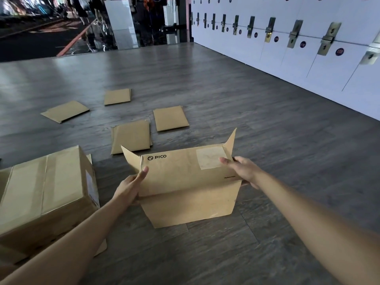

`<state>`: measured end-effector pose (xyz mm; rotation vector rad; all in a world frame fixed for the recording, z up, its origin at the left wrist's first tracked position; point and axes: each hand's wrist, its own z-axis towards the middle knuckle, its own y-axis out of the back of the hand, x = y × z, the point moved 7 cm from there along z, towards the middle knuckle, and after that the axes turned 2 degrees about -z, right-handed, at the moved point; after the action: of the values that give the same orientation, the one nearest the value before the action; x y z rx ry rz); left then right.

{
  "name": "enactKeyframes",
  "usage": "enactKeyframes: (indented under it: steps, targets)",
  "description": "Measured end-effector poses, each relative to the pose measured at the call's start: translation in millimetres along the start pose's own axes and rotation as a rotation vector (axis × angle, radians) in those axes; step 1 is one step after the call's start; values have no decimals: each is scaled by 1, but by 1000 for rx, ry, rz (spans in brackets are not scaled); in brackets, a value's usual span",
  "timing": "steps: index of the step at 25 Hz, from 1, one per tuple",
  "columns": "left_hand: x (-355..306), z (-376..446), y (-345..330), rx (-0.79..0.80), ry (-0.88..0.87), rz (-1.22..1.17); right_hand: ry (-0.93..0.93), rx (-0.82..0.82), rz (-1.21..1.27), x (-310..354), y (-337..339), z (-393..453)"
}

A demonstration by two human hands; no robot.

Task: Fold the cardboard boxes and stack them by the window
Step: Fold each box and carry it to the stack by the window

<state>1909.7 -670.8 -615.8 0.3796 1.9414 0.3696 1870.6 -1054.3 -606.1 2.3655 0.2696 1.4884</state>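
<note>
1. Far left, a big taped-up carton [47,194] sits closed on the grey wood floor [267,140], with a flat piece of cardboard poking out beneath it.
2. Further out lie four flattened boxes, well apart from the person: one angled at the left [65,111], one furthest away [117,96], one nearest, in the middle [131,136], and one to its right [170,118].
3. Here's the left hand [131,187], gripping the left edge of the PICO box [185,182], thumb laid on the near face, the other fingers wrapped behind and out of sight.
4. That box stands half-opened on the floor between both hands, side flaps sticking up, a pale label at its upper right, one flap lying toward the person.
5. The right hand [242,169] clamps the right edge, thumb on the front, fingers curled round the back.
6. Along the right runs a wall of white lockers [308,44]; a dark window [61,23] spans the far end.
</note>
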Motion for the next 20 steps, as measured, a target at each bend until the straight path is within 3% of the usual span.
enactKeyframes:
  steps: [3, 7, 13, 20]
  targets:
    - [-16, 4, -10, 1, 104, -36, -89, -100, -29, 3, -2, 2]
    - [-36, 3, -13, -93, -68, 106, -85, -201, 24, 1, 8, 3]
    - [-62, -1, 0, -106, -159, -100, 132, -235, 19, 33, 36, 0]
    - [-66, 7, 3, -141, -239, -53, 262, -285, -167, 44, 34, 3]
